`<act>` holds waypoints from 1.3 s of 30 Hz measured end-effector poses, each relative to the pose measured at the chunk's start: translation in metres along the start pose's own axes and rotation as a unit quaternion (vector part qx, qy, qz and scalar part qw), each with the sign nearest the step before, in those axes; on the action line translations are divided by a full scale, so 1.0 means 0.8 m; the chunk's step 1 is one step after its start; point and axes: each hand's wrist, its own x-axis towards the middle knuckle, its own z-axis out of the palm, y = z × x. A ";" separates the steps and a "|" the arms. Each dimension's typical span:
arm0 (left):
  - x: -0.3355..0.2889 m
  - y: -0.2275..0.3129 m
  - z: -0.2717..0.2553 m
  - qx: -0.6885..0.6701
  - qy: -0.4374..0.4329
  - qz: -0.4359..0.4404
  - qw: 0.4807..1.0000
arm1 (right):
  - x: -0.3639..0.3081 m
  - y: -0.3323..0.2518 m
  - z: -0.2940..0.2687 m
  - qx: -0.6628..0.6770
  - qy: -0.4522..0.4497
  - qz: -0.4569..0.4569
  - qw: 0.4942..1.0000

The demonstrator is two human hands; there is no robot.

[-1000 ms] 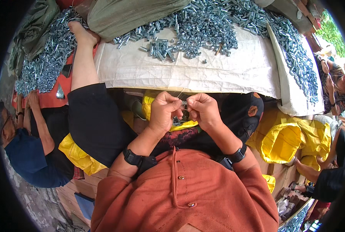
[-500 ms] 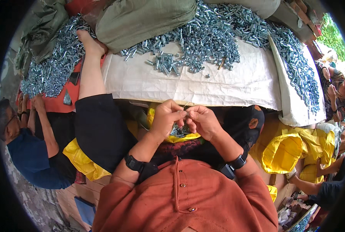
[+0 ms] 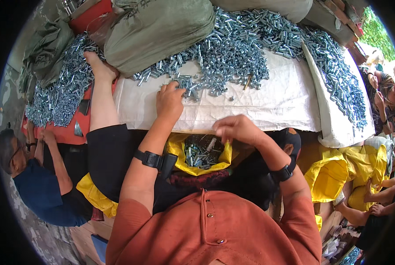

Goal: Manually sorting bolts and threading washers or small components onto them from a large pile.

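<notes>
Floored at lower left with reddish-brown boards (image 3: 80, 237). Bounded along the left by a mottled grey surface (image 3: 36, 236), not identifiable as wall or floor. Furnished at centre with a white-covered worktop (image 3: 290, 95). Lit brightly at upper right, with green foliage (image 3: 376, 37) visible there.

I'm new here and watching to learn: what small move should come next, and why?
Perhaps the left hand should pinch a piece from the small metal cluster: its fingertips are at that cluster's edge, while the right hand, near the yellow bag, shows nothing held.
</notes>
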 end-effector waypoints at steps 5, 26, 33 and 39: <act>-0.006 0.004 -0.004 0.000 0.055 -0.006 0.998 | 0.048 0.018 -0.037 -0.358 0.341 -0.140 0.858; -0.053 0.100 -0.051 -0.538 -0.226 -0.141 0.800 | -0.008 -0.028 0.022 0.411 0.057 0.013 0.910; -0.058 0.110 -0.055 -0.576 -0.234 -0.166 0.765 | -0.014 -0.026 0.017 0.382 0.087 0.023 0.920; -0.062 0.110 -0.049 -0.698 -0.209 -0.204 0.654 | -0.017 -0.020 0.009 0.433 0.070 0.022 0.899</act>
